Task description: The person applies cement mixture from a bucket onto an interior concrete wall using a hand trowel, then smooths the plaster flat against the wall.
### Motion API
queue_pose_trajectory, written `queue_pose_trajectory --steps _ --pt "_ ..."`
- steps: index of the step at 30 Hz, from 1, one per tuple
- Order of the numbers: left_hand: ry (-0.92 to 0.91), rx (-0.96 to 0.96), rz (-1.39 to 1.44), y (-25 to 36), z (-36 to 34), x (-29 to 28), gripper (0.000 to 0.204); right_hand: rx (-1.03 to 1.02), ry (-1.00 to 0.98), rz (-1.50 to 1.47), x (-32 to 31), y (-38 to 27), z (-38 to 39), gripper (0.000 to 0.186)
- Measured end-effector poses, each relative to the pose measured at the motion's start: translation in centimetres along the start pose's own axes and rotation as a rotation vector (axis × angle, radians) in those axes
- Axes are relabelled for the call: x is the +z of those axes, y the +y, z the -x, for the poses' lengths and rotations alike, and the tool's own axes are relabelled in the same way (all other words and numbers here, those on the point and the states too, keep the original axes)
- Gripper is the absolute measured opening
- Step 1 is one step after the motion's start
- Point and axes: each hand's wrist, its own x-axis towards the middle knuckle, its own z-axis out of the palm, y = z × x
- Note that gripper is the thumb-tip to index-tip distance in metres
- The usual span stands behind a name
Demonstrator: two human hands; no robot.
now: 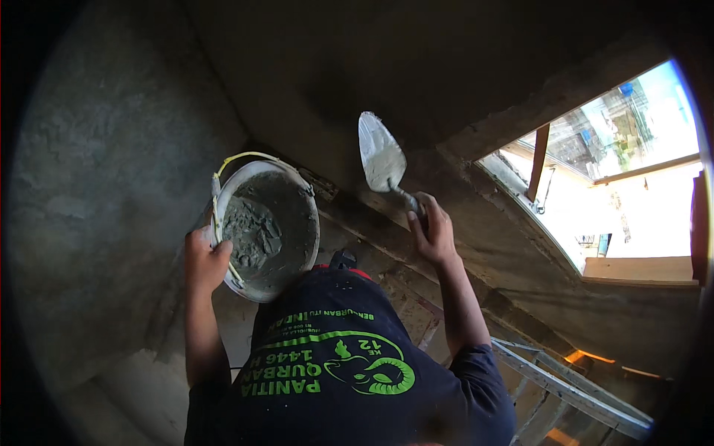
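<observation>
My left hand (208,260) grips the rim of a pale round bucket (316,245) at its left side, thumb over the edge. Wet grey mortar (254,230) lies in the bucket, and a yellowish handle (249,154) stands along its far rim. On the right, my right hand (433,229) is closed round the handle of a pointed trowel (381,156). Its blade points up and away from me, smeared with grey mortar. The trowel is held apart from the bucket, to its right.
A rough grey wall (111,186) rises on the left, with a dark plastered wall (312,67) ahead. At the right is a bright window opening (632,186) with a wooden frame (639,269). A metal ladder (565,390) leans at the lower right.
</observation>
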Motion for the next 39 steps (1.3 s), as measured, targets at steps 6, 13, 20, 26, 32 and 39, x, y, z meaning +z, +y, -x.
queue_pose_trajectory --steps 6,13,20,26,32,39 --pt "0.01 0.017 -0.033 -0.2 0.2 -0.2 0.01 -0.118 0.286 0.272 0.7 5.3 -3.1 0.05" --pt "-0.011 -0.052 0.007 -1.9 0.5 -0.2 0.011 0.063 0.338 0.561 1.6 10.0 -5.2 0.057" --pt "0.029 -0.123 0.006 -1.5 1.3 0.0 0.014 -0.145 0.26 0.448 1.0 11.6 -3.0 0.053" --pt "0.014 -0.135 -0.054 -3.3 1.6 0.1 0.017 0.051 0.244 0.584 -0.6 8.6 -7.5 0.055" --pt "0.084 -0.092 0.0 -3.6 2.0 0.7 0.019 0.102 -0.054 0.869 3.1 12.9 -5.1 0.06" --pt "0.011 -0.163 0.025 -3.9 1.4 0.5 0.02 -0.023 0.364 0.723 -3.1 6.2 -7.9 0.061"
